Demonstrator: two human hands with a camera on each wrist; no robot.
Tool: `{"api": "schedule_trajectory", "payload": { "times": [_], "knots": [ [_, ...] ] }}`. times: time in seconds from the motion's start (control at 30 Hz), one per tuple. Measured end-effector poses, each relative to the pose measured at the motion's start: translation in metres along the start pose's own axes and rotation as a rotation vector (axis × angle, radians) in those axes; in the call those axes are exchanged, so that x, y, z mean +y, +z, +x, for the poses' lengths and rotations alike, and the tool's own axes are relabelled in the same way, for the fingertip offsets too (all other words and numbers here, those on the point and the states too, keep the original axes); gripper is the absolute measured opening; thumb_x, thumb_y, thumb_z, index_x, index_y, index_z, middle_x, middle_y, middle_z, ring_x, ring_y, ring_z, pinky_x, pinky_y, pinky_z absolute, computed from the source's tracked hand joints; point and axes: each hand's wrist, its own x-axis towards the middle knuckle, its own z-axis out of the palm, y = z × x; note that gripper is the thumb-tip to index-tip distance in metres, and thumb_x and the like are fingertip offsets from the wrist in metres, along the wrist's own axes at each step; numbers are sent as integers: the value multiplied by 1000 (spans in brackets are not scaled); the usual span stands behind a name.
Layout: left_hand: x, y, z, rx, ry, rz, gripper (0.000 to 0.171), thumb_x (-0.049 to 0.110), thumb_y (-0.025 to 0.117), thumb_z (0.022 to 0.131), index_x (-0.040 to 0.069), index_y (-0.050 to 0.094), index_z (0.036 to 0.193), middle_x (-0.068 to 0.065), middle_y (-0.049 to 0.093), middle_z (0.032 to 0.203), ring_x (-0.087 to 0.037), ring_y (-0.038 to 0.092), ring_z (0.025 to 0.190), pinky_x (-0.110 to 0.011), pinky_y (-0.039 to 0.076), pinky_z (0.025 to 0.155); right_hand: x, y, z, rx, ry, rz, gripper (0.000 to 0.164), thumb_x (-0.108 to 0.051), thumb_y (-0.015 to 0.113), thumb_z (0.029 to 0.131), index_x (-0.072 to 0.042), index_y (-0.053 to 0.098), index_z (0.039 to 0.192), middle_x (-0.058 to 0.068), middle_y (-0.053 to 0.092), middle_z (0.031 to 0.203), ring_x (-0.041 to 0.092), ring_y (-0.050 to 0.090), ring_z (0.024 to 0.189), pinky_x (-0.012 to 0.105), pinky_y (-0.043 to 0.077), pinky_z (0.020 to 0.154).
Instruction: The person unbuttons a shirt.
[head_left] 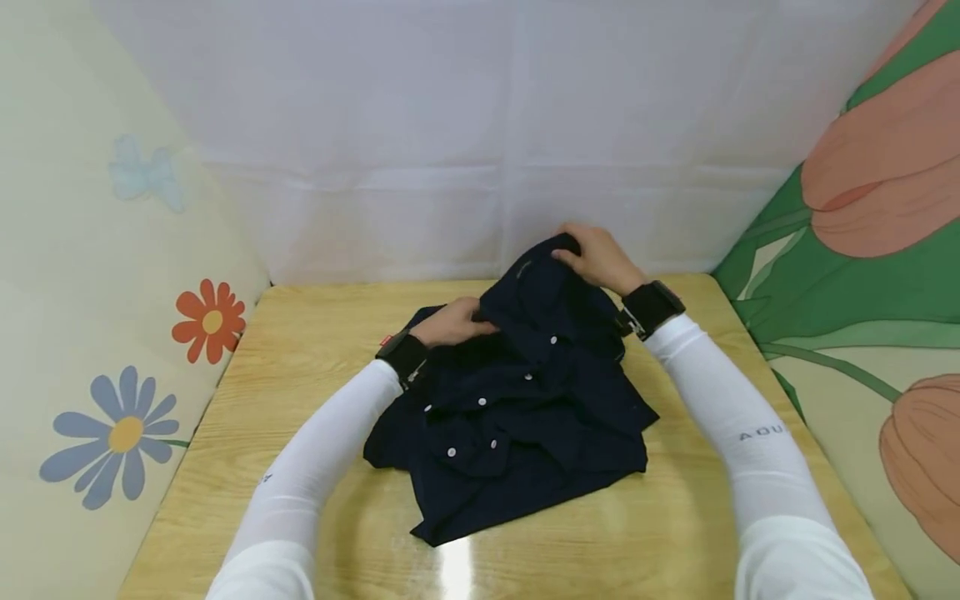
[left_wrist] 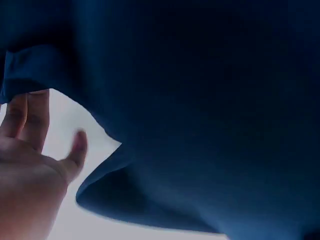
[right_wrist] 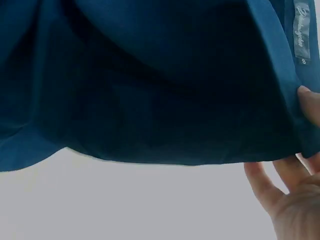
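A dark navy button-up shirt (head_left: pixel 540 442) lies rumpled across the middle of the table, several white buttons showing. My right hand (head_left: pixel 600 257) pinches it near the collar and lifts that part up toward the back wall. In the right wrist view, the thumb (right_wrist: pixel 311 106) presses the cloth close to a grey label (right_wrist: pixel 302 31), with the other fingers behind the edge. My left hand (head_left: pixel 453 323) is at the shirt's upper left part. The left wrist view shows its thumb (left_wrist: pixel 78 150) spread away from the cloth, while straight fingers reach behind a fold that hides their tips.
The wooden table (head_left: pixel 300 350) meets a white cloth-covered wall (head_left: pixel 360 125) at the back. Flower-painted panels stand along the left (head_left: pixel 67 292) and right (head_left: pixel 847 367) sides. A small red tag (head_left: pixel 386 340) shows beside the left wrist.
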Motion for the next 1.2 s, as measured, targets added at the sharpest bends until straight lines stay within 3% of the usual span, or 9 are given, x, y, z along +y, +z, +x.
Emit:
{"api": "schedule_trajectory", "payload": {
  "times": [0.2,0.4,0.47,0.57,0.67,0.83,1.0,1.07,1.2],
  "knots": [
    [13,-43,-17,63,-67,-78,24,25,51,96,18,59,117,-2,61,117,-15,54,104,-34,40,96,10,-11,-15,-57,52,134,36,-36,57,92,-7,44,76,4,32,66,20,33,58,32,29,63],
    [42,-80,-38,50,-68,-124,43,23,49,94,16,46,136,-8,48,139,-26,47,125,-44,35,105,-8,-21,-24,-14,2,245,29,-38,46,97,-11,45,88,1,31,67,16,34,56,28,30,60],
    [51,-88,-44,59,-16,-62,42,27,50,94,14,47,134,-11,51,135,-28,49,122,-44,38,102,-16,-26,-25,46,-54,223,27,-37,47,97,-11,46,90,1,32,65,15,34,55,27,29,58],
    [60,-98,-47,140,101,86,25,34,50,96,11,58,104,-10,59,90,-23,57,80,-34,45,77,-24,-35,-24,153,-152,122,23,-33,50,96,-11,50,90,1,32,61,13,32,50,25,27,56],
    [64,-103,-46,278,211,210,31,33,48,97,11,44,76,-4,32,59,-18,31,50,-28,29,58,-28,-45,-23,238,-209,14,27,-30,56,94,-10,48,77,1,29,56,13,27,46,24,23,54],
    [80,-113,-47,494,305,371,35,28,48,97,10,39,69,1,26,58,-12,26,51,-24,23,57,-36,-61,-25,332,-245,-109,40,-35,54,93,-8,40,68,0,24,57,14,24,48,26,19,55],
    [125,-139,-47,641,414,536,33,21,52,96,5,40,69,-2,26,59,-16,28,52,-26,21,56,-59,-99,-20,547,-314,-126,47,-46,42,95,-2,52,83,5,35,60,17,31,52,29,22,56],
    [146,-155,-46,687,434,601,33,21,51,96,3,42,70,-3,27,58,-18,29,51,-27,21,56,-66,-119,-12,650,-369,-151,51,-47,41,96,1,55,86,9,41,61,19,35,52,31,24,55],
    [181,-189,-40,730,389,727,39,30,44,98,-1,47,75,-5,32,58,-20,32,52,-29,21,56,-77,-160,10,795,-437,-262,49,-43,44,96,3,56,85,14,46,62,27,39,50,37,25,54]
  ]
}}
